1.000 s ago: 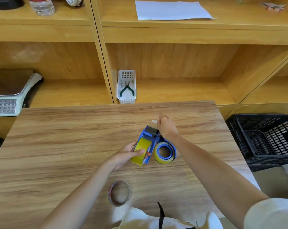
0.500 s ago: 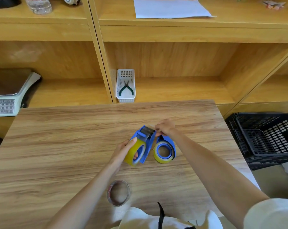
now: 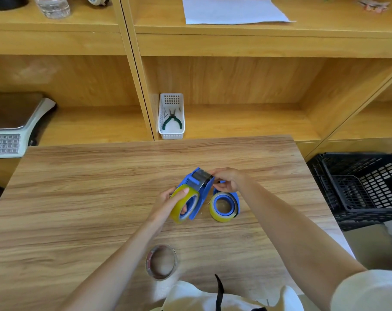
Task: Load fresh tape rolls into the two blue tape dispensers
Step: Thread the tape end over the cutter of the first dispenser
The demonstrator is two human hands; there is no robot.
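Two blue tape dispensers lie side by side on the wooden table (image 3: 78, 198). My left hand (image 3: 168, 204) grips the yellowish tape roll (image 3: 183, 205) seated in the left dispenser (image 3: 198, 184), thumb over the roll's rim. My right hand (image 3: 227, 179) pinches at that dispenser's metal cutter end, where the tape end lies. The right dispenser (image 3: 224, 204) rests flat on the table just below my right hand, with a yellow roll on its blue hub.
A nearly spent tape ring (image 3: 161, 261) lies near the table's front edge. A white basket with green pliers (image 3: 172, 117) sits on the shelf behind. A black crate (image 3: 361, 189) stands to the right, a scale (image 3: 8, 135) to the left.
The left dispenser has tilted and shifted slightly left in my left hand. My right hand dropped from above the cutter end down onto it.
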